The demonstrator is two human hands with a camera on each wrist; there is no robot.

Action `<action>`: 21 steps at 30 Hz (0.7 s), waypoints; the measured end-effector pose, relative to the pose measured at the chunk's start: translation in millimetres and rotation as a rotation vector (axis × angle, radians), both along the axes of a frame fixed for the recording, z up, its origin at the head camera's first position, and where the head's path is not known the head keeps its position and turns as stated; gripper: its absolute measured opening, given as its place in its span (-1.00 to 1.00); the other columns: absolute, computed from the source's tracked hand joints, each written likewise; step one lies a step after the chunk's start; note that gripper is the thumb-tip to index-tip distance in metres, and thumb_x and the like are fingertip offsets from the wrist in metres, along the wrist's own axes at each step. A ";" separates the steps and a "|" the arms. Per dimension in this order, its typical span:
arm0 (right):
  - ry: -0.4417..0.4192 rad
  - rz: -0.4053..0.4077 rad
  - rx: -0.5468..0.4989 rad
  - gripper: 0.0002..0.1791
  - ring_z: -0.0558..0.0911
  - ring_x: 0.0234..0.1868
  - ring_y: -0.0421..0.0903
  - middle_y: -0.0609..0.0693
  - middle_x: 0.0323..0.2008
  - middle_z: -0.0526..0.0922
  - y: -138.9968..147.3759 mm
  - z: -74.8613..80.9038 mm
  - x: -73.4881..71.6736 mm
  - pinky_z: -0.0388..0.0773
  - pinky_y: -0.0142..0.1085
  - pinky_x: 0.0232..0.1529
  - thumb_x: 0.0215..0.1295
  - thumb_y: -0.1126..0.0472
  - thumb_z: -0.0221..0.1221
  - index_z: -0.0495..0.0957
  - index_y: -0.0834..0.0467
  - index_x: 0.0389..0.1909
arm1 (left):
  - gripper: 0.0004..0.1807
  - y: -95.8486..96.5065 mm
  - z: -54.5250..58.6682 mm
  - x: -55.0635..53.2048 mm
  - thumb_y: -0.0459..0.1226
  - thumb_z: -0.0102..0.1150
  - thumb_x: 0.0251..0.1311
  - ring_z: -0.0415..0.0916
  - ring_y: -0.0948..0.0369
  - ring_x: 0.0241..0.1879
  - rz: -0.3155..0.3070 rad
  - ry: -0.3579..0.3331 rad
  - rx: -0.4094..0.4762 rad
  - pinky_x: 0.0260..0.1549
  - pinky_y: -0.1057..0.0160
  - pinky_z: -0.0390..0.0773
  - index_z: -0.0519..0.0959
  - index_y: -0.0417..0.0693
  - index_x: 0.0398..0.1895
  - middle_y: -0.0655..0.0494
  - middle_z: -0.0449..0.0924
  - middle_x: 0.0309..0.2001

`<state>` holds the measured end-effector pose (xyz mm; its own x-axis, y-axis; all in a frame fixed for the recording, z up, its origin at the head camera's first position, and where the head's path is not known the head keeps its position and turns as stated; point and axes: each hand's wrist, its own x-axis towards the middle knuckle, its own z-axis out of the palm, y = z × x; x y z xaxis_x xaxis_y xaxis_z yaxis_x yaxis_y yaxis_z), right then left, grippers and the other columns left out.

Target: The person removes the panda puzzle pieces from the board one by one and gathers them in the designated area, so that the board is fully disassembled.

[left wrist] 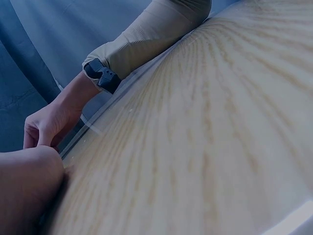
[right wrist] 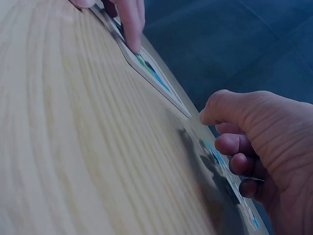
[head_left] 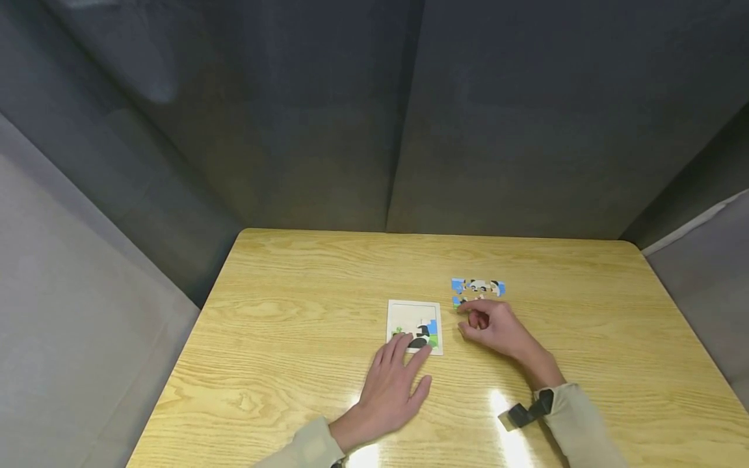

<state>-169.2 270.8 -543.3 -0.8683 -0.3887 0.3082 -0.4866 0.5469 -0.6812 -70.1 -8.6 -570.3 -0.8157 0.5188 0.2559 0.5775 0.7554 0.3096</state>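
A white-framed jigsaw puzzle board point(head_left: 413, 303) lies on the table, its lower part filled with panda, green and blue pieces point(head_left: 433, 330). My left hand point(head_left: 391, 393) rests its spread fingertips on the board's lower edge. Right of the board, my right hand point(head_left: 497, 328) is over a group of loose puzzle pieces point(head_left: 481, 286). Its index fingertip is at the lower-left loose piece, with the thumb apart from it. In the right wrist view, the other fingers of the right hand point(right wrist: 279, 142) curl loosely beside the pieces point(right wrist: 215, 155); no held piece shows.
The wood-grain table point(head_left: 281, 364) has rounded far corners. A dark curtain point(head_left: 316, 130) stands behind it, and grey panels point(head_left: 70, 312) flank it. A black wrist device point(head_left: 530, 408) sits at the right sleeve.
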 end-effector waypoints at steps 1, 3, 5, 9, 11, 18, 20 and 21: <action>-0.003 0.004 -0.001 -0.69 0.41 -0.59 -0.31 -0.19 -0.55 0.55 -2.0 -0.1 0.4 0.40 -0.44 -0.59 0.06 0.42 0.48 0.73 0.29 -0.12 | -0.42 -0.1 0.0 0.0 0.06 -0.14 0.57 0.04 -0.04 0.56 0.000 0.000 0.002 0.44 -0.12 0.27 0.30 0.18 0.57 -0.07 0.15 0.54; 0.000 0.017 0.001 -0.69 0.40 -0.58 -0.32 -0.19 -0.54 0.55 -6.2 -0.4 0.9 0.41 -0.43 -0.58 0.07 0.41 0.48 0.73 0.29 -0.12 | -0.41 -0.3 0.0 0.1 0.07 -0.13 0.57 0.04 -0.04 0.56 0.000 -0.001 0.002 0.44 -0.12 0.26 0.29 0.18 0.58 -0.06 0.15 0.54; -0.006 0.032 0.001 -0.69 0.40 -0.58 -0.33 -0.19 -0.54 0.55 -10.5 -0.5 1.5 0.41 -0.44 -0.58 0.08 0.40 0.47 0.72 0.29 -0.11 | -0.41 -0.4 0.5 0.3 0.07 -0.13 0.57 0.05 -0.04 0.56 0.002 0.002 0.000 0.45 -0.12 0.26 0.29 0.16 0.58 -0.07 0.16 0.54; -0.018 0.063 0.012 -0.70 0.39 -0.58 -0.34 -0.20 -0.55 0.54 -20.2 0.4 2.0 0.42 -0.43 -0.56 0.10 0.37 0.47 0.73 0.27 -0.11 | -0.40 -0.2 1.1 0.1 0.09 -0.15 0.57 0.04 -0.03 0.57 0.016 0.003 -0.022 0.46 -0.10 0.25 0.27 0.16 0.58 -0.06 0.15 0.54; -0.028 0.077 0.031 -0.70 0.39 -0.59 -0.35 -0.22 -0.55 0.53 -24.8 0.6 2.2 0.43 -0.42 -0.54 0.11 0.34 0.47 0.73 0.26 -0.10 | -0.40 0.0 1.2 -0.2 0.09 -0.16 0.57 0.04 -0.03 0.57 0.020 0.009 -0.029 0.46 -0.10 0.25 0.28 0.15 0.58 -0.06 0.15 0.55; -0.074 0.128 0.119 -0.65 0.40 -0.58 -0.36 -0.25 -0.55 0.51 -37.8 2.9 2.1 0.46 -0.41 -0.52 0.16 0.27 0.46 0.72 0.26 -0.03 | -0.40 -0.1 1.0 -0.4 0.10 -0.18 0.58 0.04 -0.03 0.57 0.022 0.025 -0.052 0.46 -0.09 0.26 0.28 0.17 0.58 -0.05 0.15 0.55; -0.103 0.133 0.144 -0.63 0.40 -0.58 -0.35 -0.25 -0.55 0.50 -40.3 4.7 1.8 0.45 -0.41 -0.52 0.17 0.26 0.45 0.71 0.27 -0.01 | -0.40 0.0 1.2 -0.4 0.10 -0.18 0.58 0.04 -0.03 0.57 0.023 0.021 -0.058 0.47 -0.09 0.25 0.28 0.16 0.58 -0.06 0.14 0.55; -0.118 0.132 0.158 -0.63 0.40 -0.57 -0.35 -0.25 -0.54 0.50 -41.3 5.7 1.6 0.44 -0.41 -0.52 0.18 0.24 0.45 0.71 0.26 0.00 | -0.39 0.1 1.3 -0.4 0.10 -0.19 0.58 0.03 -0.03 0.58 0.024 0.017 -0.060 0.47 -0.10 0.25 0.28 0.16 0.58 -0.06 0.14 0.55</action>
<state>-167.6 229.5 -537.5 -0.8331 -0.5367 0.1335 -0.4828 0.5880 -0.6489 -70.4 -8.5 -569.0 -0.8239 0.5139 0.2391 0.5639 0.7860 0.2535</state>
